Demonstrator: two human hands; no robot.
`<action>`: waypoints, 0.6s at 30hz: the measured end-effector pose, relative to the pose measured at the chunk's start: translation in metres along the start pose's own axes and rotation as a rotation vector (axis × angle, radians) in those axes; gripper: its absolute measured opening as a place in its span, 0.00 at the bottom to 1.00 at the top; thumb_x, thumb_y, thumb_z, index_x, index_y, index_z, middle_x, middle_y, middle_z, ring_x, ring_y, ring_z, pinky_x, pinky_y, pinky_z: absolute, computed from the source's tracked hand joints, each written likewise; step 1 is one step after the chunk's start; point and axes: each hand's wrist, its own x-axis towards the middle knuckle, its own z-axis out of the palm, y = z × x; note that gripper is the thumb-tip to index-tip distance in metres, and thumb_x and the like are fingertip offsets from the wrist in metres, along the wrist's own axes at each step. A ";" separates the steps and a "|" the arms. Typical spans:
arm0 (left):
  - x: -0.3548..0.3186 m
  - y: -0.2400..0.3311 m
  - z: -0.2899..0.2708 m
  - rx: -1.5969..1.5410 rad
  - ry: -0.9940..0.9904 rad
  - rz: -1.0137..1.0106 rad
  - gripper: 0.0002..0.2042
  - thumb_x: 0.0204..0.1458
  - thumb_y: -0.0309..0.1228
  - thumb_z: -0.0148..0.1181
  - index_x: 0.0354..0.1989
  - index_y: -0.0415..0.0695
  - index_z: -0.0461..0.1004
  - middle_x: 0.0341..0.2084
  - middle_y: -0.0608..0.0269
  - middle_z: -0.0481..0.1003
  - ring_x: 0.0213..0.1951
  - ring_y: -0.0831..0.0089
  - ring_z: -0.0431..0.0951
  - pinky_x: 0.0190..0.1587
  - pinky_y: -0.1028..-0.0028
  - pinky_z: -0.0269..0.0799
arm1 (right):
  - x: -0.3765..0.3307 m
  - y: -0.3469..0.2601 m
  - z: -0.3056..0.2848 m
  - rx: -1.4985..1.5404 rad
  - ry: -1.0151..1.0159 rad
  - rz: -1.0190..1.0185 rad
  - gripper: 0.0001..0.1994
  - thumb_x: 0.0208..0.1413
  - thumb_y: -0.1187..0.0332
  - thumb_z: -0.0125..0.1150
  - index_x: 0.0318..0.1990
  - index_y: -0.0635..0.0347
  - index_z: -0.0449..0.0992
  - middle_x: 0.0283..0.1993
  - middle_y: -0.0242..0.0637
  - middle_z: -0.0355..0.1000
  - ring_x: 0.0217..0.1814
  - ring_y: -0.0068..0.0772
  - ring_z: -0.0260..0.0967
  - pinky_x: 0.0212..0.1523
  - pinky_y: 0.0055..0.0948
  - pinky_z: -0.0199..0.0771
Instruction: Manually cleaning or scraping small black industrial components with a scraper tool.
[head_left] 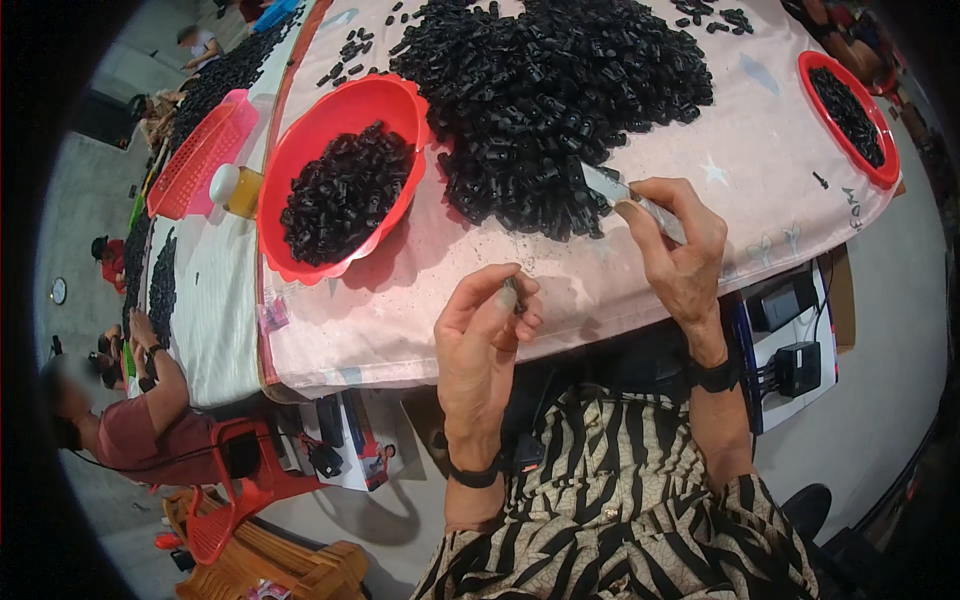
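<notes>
My left hand [487, 330] is raised over the near table edge and pinches one small black plastic piece [513, 294] between thumb and fingertips. My right hand [678, 250] grips a small metal blade [606, 184] whose tip points left at the near rim of a big heap of black pieces [550, 90]. The heap lies on a pale pink cloth [740, 160] that covers the table. A red bowl [345, 175], partly filled with black pieces, sits left of the heap.
A second red bowl [850, 115] with black pieces stands at the far right. A pink basket [200, 155] and a capped bottle [236, 188] lie left of the bowl. Another person [130, 400] sits at the left by a red chair [240, 480]. Boxes and chargers [790, 340] are under the table.
</notes>
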 end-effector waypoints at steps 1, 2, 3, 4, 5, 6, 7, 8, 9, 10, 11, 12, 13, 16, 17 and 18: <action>0.001 0.000 0.000 -0.058 0.002 -0.010 0.12 0.54 0.23 0.55 0.47 0.33 0.71 0.38 0.52 0.73 0.31 0.72 0.71 0.32 0.81 0.69 | 0.000 -0.001 -0.001 0.010 0.011 -0.002 0.07 0.52 0.74 0.62 0.36 0.67 0.74 0.29 0.37 0.75 0.27 0.26 0.75 0.21 0.21 0.72; 0.001 0.000 0.000 -0.116 0.003 -0.021 0.14 0.55 0.23 0.55 0.49 0.33 0.70 0.39 0.51 0.73 0.32 0.73 0.71 0.33 0.81 0.69 | -0.001 -0.003 -0.001 0.010 0.010 -0.006 0.07 0.52 0.74 0.62 0.36 0.67 0.74 0.29 0.37 0.75 0.27 0.26 0.75 0.21 0.21 0.72; 0.001 0.000 -0.001 -0.118 0.005 -0.016 0.14 0.55 0.23 0.55 0.49 0.33 0.70 0.39 0.51 0.73 0.32 0.73 0.71 0.33 0.81 0.69 | -0.002 -0.007 -0.001 0.019 0.007 0.002 0.06 0.52 0.75 0.63 0.36 0.67 0.73 0.29 0.37 0.75 0.26 0.26 0.74 0.19 0.21 0.71; 0.000 0.000 -0.002 -0.108 -0.001 -0.013 0.14 0.55 0.24 0.55 0.50 0.33 0.69 0.39 0.51 0.73 0.33 0.72 0.70 0.34 0.82 0.69 | -0.003 -0.010 -0.001 0.027 0.003 0.012 0.06 0.52 0.75 0.63 0.35 0.67 0.73 0.29 0.37 0.74 0.25 0.25 0.74 0.18 0.21 0.71; 0.000 0.000 -0.003 -0.098 -0.007 -0.010 0.15 0.56 0.24 0.55 0.51 0.32 0.69 0.40 0.51 0.72 0.34 0.72 0.70 0.35 0.82 0.69 | -0.006 -0.014 -0.001 0.030 0.001 0.009 0.06 0.52 0.75 0.63 0.35 0.67 0.73 0.29 0.37 0.74 0.25 0.25 0.74 0.18 0.21 0.71; 0.000 0.000 -0.004 -0.100 -0.005 -0.010 0.15 0.56 0.24 0.55 0.51 0.32 0.69 0.40 0.51 0.72 0.34 0.72 0.70 0.35 0.82 0.69 | -0.010 -0.017 0.001 0.060 -0.066 -0.046 0.06 0.52 0.75 0.63 0.34 0.67 0.73 0.28 0.37 0.74 0.23 0.25 0.73 0.17 0.21 0.70; 0.000 -0.001 -0.006 -0.095 -0.021 -0.005 0.15 0.56 0.25 0.54 0.51 0.34 0.69 0.39 0.53 0.74 0.34 0.74 0.72 0.37 0.81 0.70 | -0.014 -0.021 0.003 0.091 -0.132 -0.101 0.06 0.51 0.75 0.63 0.33 0.67 0.72 0.28 0.37 0.74 0.22 0.24 0.72 0.16 0.21 0.69; 0.000 -0.002 -0.008 -0.089 -0.036 -0.001 0.14 0.57 0.25 0.53 0.51 0.35 0.70 0.39 0.56 0.75 0.34 0.76 0.75 0.38 0.81 0.72 | -0.018 -0.025 0.008 0.145 -0.159 -0.164 0.07 0.51 0.74 0.63 0.32 0.66 0.72 0.27 0.38 0.73 0.19 0.24 0.71 0.13 0.22 0.67; 0.000 -0.002 -0.009 -0.090 -0.037 -0.002 0.14 0.57 0.25 0.53 0.51 0.35 0.70 0.39 0.56 0.75 0.34 0.76 0.75 0.38 0.81 0.72 | -0.021 -0.030 0.010 0.143 -0.160 -0.164 0.07 0.51 0.74 0.63 0.32 0.66 0.72 0.27 0.38 0.73 0.19 0.24 0.71 0.13 0.22 0.67; 0.001 -0.003 -0.011 -0.098 -0.042 0.008 0.14 0.57 0.25 0.53 0.51 0.35 0.69 0.39 0.56 0.75 0.33 0.77 0.74 0.38 0.81 0.72 | -0.024 -0.034 0.011 0.171 -0.224 -0.189 0.07 0.50 0.74 0.64 0.34 0.66 0.72 0.26 0.38 0.73 0.20 0.26 0.71 0.14 0.24 0.67; 0.001 -0.003 -0.012 -0.107 -0.047 0.018 0.14 0.57 0.25 0.53 0.51 0.34 0.69 0.39 0.56 0.75 0.33 0.77 0.74 0.38 0.82 0.71 | -0.026 -0.037 0.013 0.199 -0.288 -0.213 0.08 0.49 0.74 0.65 0.35 0.65 0.72 0.26 0.39 0.73 0.20 0.27 0.72 0.15 0.25 0.67; 0.001 -0.001 -0.011 -0.123 -0.052 0.001 0.15 0.56 0.24 0.53 0.51 0.34 0.68 0.39 0.56 0.75 0.32 0.78 0.73 0.38 0.82 0.71 | -0.026 -0.039 0.014 0.198 -0.289 -0.213 0.08 0.49 0.74 0.65 0.35 0.65 0.72 0.26 0.39 0.73 0.20 0.27 0.72 0.15 0.25 0.67; 0.001 -0.002 -0.013 -0.125 -0.052 0.001 0.15 0.56 0.24 0.53 0.51 0.34 0.68 0.39 0.56 0.75 0.32 0.78 0.73 0.38 0.82 0.71 | -0.027 -0.041 0.015 0.189 -0.296 -0.225 0.09 0.48 0.75 0.65 0.36 0.65 0.72 0.26 0.39 0.72 0.21 0.30 0.72 0.16 0.26 0.67; 0.001 -0.005 -0.018 -0.166 -0.117 0.014 0.17 0.55 0.23 0.52 0.54 0.33 0.65 0.43 0.53 0.70 0.37 0.76 0.75 0.37 0.85 0.75 | -0.027 -0.044 0.018 0.170 -0.316 -0.248 0.12 0.45 0.75 0.67 0.37 0.64 0.72 0.26 0.40 0.71 0.22 0.36 0.72 0.19 0.30 0.69; 0.002 -0.005 -0.018 -0.167 -0.115 0.017 0.17 0.55 0.23 0.52 0.54 0.33 0.65 0.43 0.53 0.70 0.38 0.76 0.75 0.37 0.85 0.75 | -0.027 -0.043 0.019 0.163 -0.313 -0.262 0.11 0.46 0.75 0.67 0.37 0.64 0.72 0.25 0.39 0.71 0.22 0.36 0.72 0.19 0.29 0.68; 0.002 -0.005 -0.018 -0.165 -0.111 0.018 0.17 0.55 0.23 0.52 0.54 0.33 0.65 0.43 0.53 0.70 0.38 0.77 0.75 0.37 0.85 0.75 | -0.027 -0.043 0.019 0.158 -0.309 -0.274 0.11 0.46 0.75 0.67 0.37 0.64 0.72 0.25 0.39 0.71 0.21 0.36 0.71 0.19 0.29 0.68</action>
